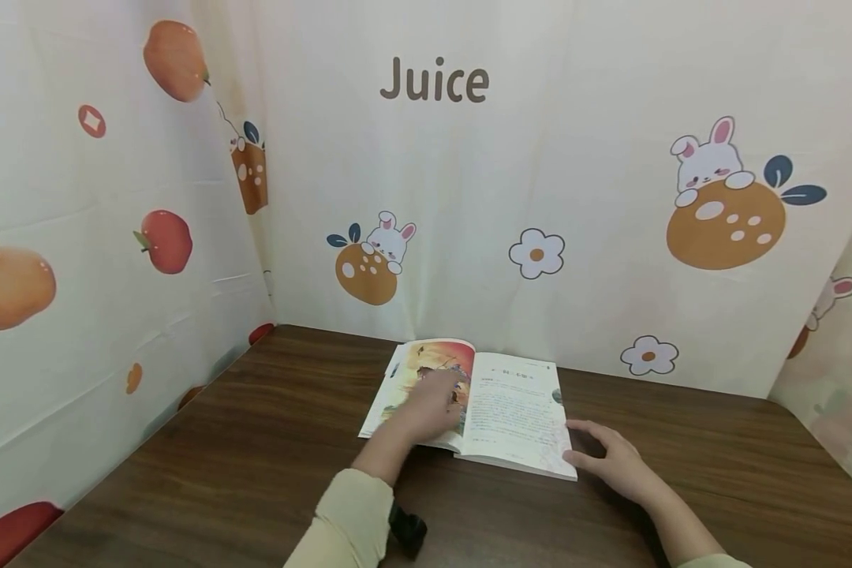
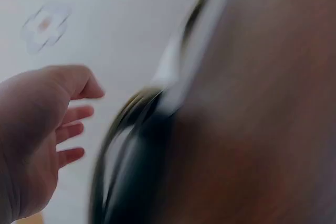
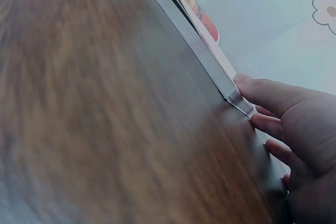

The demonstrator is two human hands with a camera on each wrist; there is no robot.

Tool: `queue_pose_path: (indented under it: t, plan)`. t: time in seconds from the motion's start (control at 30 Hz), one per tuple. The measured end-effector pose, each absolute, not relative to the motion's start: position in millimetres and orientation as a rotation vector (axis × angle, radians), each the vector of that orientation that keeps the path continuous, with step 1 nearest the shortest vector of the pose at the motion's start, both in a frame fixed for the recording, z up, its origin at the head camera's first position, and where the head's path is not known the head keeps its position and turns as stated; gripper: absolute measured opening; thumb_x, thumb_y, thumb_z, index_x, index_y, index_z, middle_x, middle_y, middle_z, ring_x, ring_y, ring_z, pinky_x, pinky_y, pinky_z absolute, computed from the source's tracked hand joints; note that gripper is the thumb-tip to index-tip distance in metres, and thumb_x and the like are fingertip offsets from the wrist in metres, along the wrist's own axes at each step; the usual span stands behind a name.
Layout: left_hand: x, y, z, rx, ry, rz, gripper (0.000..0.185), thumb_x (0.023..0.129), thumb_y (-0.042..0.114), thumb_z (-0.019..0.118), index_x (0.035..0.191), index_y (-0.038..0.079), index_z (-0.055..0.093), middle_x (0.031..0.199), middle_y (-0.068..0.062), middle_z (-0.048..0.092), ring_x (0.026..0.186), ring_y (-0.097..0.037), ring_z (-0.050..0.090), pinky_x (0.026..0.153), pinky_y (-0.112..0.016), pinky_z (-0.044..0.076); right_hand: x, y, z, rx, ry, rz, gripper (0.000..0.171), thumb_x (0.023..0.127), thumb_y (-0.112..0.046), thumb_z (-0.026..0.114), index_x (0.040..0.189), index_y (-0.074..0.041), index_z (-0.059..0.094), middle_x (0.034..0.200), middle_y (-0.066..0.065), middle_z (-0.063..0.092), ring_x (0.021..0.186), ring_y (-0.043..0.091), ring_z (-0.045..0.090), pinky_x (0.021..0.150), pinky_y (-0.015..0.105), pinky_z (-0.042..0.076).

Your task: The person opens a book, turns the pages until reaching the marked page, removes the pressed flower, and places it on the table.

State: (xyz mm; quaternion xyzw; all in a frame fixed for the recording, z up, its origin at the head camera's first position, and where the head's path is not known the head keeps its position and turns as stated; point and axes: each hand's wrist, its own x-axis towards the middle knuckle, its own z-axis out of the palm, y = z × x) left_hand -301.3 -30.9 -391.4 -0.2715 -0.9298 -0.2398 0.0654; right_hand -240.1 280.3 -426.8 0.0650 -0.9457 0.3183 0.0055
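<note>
An open book (image 1: 511, 410) lies flat on the dark wooden table (image 1: 241, 457), with a coloured picture on its left page and printed text on its right page. My left hand (image 1: 431, 406) rests on the picture page with its fingers laid forward. In the left wrist view this hand (image 2: 37, 140) is blurred and its fingers are loosely bent, holding nothing. My right hand (image 1: 610, 459) lies on the table at the book's near right corner. In the right wrist view its thumb (image 3: 257, 90) touches the corner of the book (image 3: 194, 40), and the other fingers lie relaxed beside the edge.
A cream cloth backdrop (image 1: 582, 158) printed with "Juice", rabbits, oranges and flowers walls the table at the back and on both sides. A black strap-mounted device (image 1: 406, 530) sits at my left wrist. Bare wood surrounds the book.
</note>
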Motion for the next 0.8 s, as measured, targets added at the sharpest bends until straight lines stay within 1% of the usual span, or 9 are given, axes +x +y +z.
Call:
queue_pose_path:
  t: [0.07,0.1,0.17,0.33,0.43,0.57,0.8]
  plan:
    - [-295.6,-16.2,-394.2,-0.954,-2.837,-0.642,0.047,0.085,0.017,0.054,0.131,0.009,0.048,0.133,-0.006,0.048,0.127,-0.022,0.038,0.103,-0.039,0.031,-240.3,280.1,-427.2,0.203,-2.962,1.002,0.067,0.08,-0.05,0.065,0.132,-0.01,0.05,0.137,0.026,0.038,0.126,0.049,0.026,0.093,0.069,0.022]
    - [-292.7,-10.9,-395.1,-0.982,-2.871,-0.621,0.049,0.087,0.021,0.053,0.134,0.011,0.045,0.138,-0.005,0.044,0.132,-0.022,0.033,0.105,-0.039,0.028,-240.5,280.2,-427.3,0.202,-2.964,1.003,0.067,0.08,-0.05,0.065,0.132,-0.01,0.05,0.137,0.026,0.038,0.126,0.049,0.026,0.093,0.07,0.022]
    - [-288.2,-4.7,-396.8,-0.994,-2.932,-0.558,0.051,0.09,0.028,0.053,0.137,0.013,0.043,0.141,-0.004,0.041,0.134,-0.022,0.029,0.107,-0.039,0.025,-241.1,280.4,-427.2,0.202,-2.964,0.999,0.067,0.08,-0.05,0.065,0.131,-0.01,0.05,0.137,0.026,0.038,0.126,0.049,0.026,0.093,0.069,0.022]
    - [-286.8,-3.5,-402.6,-0.955,-3.001,-0.461,0.052,0.092,0.038,0.051,0.137,0.013,0.045,0.143,-0.005,0.039,0.136,-0.022,0.026,0.107,-0.039,0.024,-242.7,281.4,-426.3,0.189,-2.976,0.988,0.068,0.08,-0.051,0.065,0.132,-0.01,0.05,0.138,0.029,0.035,0.126,0.051,0.025,0.092,0.07,0.022]
    - [-289.5,-5.5,-406.2,-0.976,-3.001,-0.45,0.05,0.093,0.041,0.048,0.137,0.016,0.046,0.144,-0.006,0.037,0.137,-0.023,0.024,0.107,-0.041,0.024,-243.6,281.7,-425.6,0.18,-2.985,0.992,0.068,0.08,-0.051,0.065,0.132,-0.011,0.05,0.139,0.028,0.035,0.126,0.051,0.024,0.092,0.07,0.021]
    - [-291.1,-6.5,-410.0,-1.013,-2.983,-0.436,0.048,0.094,0.043,0.046,0.136,0.02,0.048,0.144,-0.007,0.037,0.136,-0.024,0.025,0.106,-0.044,0.026,-244.2,282.0,-425.3,0.182,-2.984,1.003,0.068,0.08,-0.051,0.065,0.132,-0.01,0.05,0.139,0.028,0.035,0.126,0.05,0.025,0.093,0.07,0.021]
    - [-287.2,-3.4,-410.9,-1.014,-3.003,-0.409,0.054,0.088,0.054,0.051,0.135,0.026,0.049,0.145,-0.009,0.035,0.135,-0.027,0.026,0.106,-0.045,0.025,-244.9,285.1,-425.8,0.226,-2.972,1.062,0.064,0.083,-0.05,0.062,0.133,-0.012,0.049,0.139,0.026,0.035,0.127,0.05,0.025,0.092,0.07,0.022]
